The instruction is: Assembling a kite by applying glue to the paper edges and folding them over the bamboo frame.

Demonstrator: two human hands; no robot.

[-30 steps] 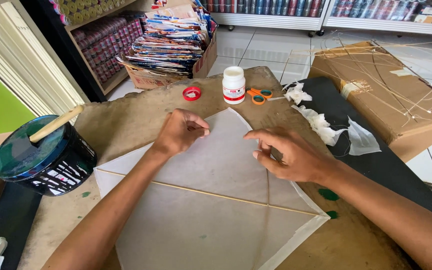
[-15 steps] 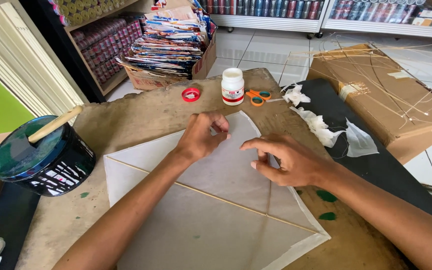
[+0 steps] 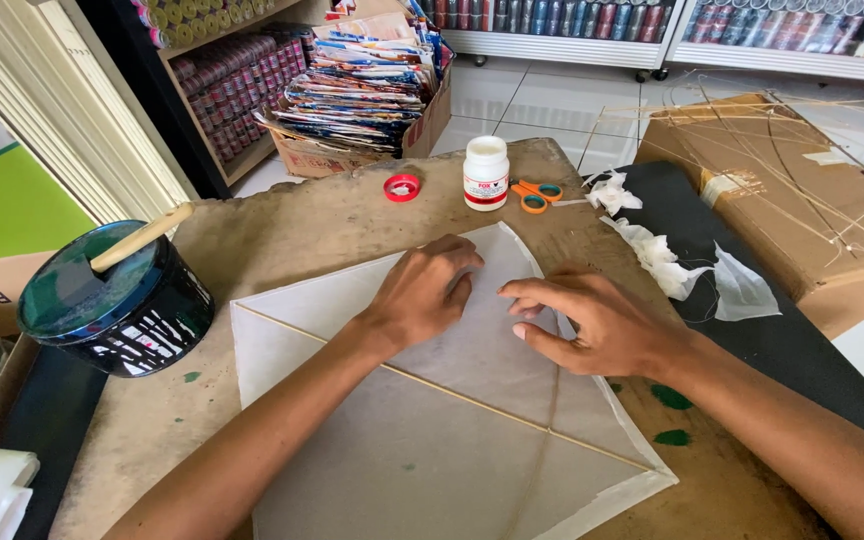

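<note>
Here both hands, left (image 3: 422, 292) and right (image 3: 597, 322), press flat, fingers spread, on the white paper kite (image 3: 432, 420).

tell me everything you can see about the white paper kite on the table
The white paper kite lies flat on the worn brown table. It is a diamond of thin, slightly translucent off-white paper, its nearest corner cut off by the picture's edge. A slim bamboo-coloured stick crosses it diagonally, and a fainter curved stick shows through near the right side. Its edges look folded over into a paler border. The left hand and right hand both press on the upper part, near the top corner.
</note>
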